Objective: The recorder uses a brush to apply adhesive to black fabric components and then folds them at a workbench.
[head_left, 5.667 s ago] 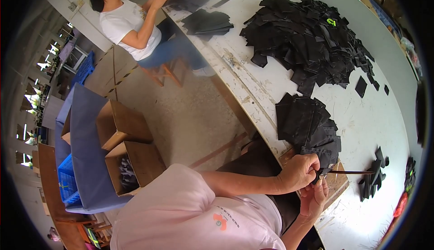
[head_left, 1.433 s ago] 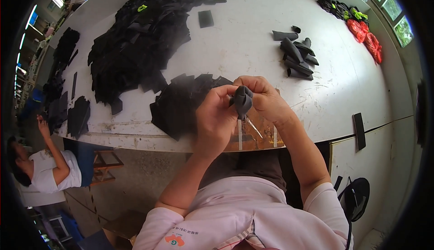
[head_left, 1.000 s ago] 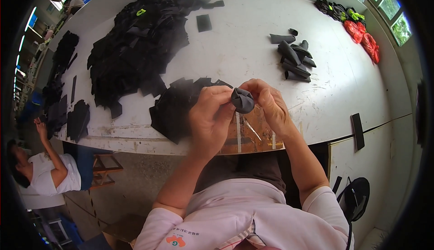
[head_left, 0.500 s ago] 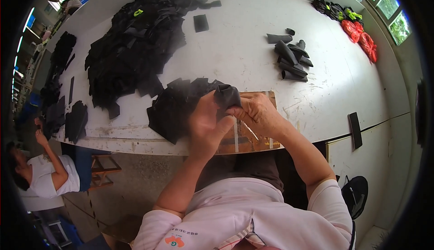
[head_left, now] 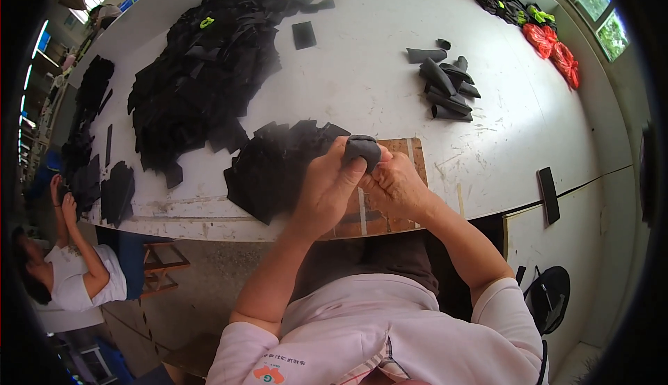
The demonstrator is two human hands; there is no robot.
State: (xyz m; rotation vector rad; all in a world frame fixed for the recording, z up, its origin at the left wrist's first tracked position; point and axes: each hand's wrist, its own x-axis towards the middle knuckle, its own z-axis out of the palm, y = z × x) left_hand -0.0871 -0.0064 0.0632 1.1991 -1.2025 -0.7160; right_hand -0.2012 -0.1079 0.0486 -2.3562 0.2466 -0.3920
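A curled black fabric piece (head_left: 362,150) is held up over the brown board at the table's near edge. My left hand (head_left: 328,184) is closed around its left side, with the thumb pressed on the front. Against its right side, my right hand (head_left: 399,184) has its fingers bent and closed on the lower edge. The fingertips of that hand are partly hidden by the fabric. Just left of my hands lies a pile of flat black pieces (head_left: 268,169). Several rolled black pieces (head_left: 445,85) rest farther back on the right.
A large heap of black pieces (head_left: 202,72) covers the table's left part. The brown board (head_left: 390,211) lies under my hands. Red plastic bags (head_left: 550,47) sit at the far right, and a dark strip (head_left: 548,195) lies nearer. Another person (head_left: 83,266) works at the left.
The fabric piece has turned and now shows a rounded, folded top. My left hand has closed more firmly on it. A thin pale stick seen below my right hand is no longer visible.
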